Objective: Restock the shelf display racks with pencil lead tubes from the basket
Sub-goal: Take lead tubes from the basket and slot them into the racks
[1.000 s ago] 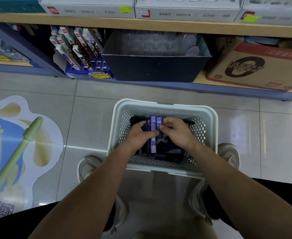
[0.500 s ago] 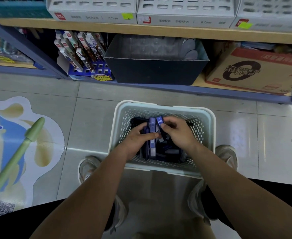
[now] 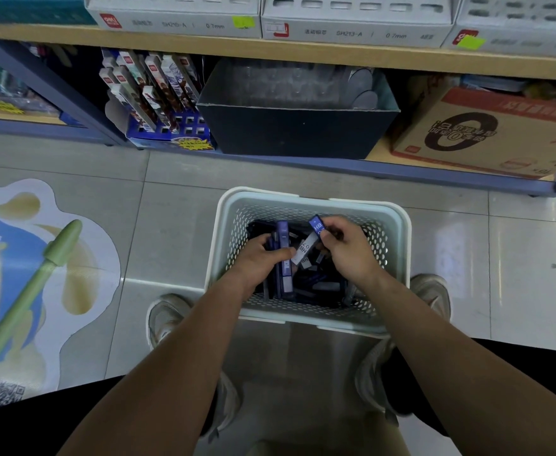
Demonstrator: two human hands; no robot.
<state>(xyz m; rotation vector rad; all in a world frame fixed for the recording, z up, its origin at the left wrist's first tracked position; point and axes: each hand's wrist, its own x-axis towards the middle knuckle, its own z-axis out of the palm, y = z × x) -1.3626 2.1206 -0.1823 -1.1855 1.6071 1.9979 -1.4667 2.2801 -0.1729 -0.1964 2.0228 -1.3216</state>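
The basket (image 3: 309,200), white and perforated, stands on the tiled floor (image 3: 184,205) between the person's shoes, below the shelf (image 3: 302,57). Both hands are inside it.

Left hand (image 3: 253,261): the fingers are curled round a bundle of tubes (image 3: 284,238), purple and held upright, with the thumb laid across the front of the bundle. This grip matches the one seen a second ago.

Right hand (image 3: 349,255): the fingers (image 3: 335,229) pinch a single HB tube (image 3: 314,230) near its blue capped end. A second ago this tube stood parallel to the bundle and just beside it, with both hands pressed close together. It is now tilted, the capped end swung up and to the right, away from the bundle, and the white labelled end pointing down toward the left thumb. Whether that lower end touches the thumb cannot be told. The right hand sits further right and higher than before, so a gap has opened between the two hands.

Loose tubes (image 3: 322,284) lie in a dark heap on the basket bottom.

The grey display racks (image 3: 355,21) stand on the shelf above, marked 0.7mm. Under the shelf sit a dark bin (image 3: 296,133) and a cardboard carton (image 3: 487,133), both placed as before.
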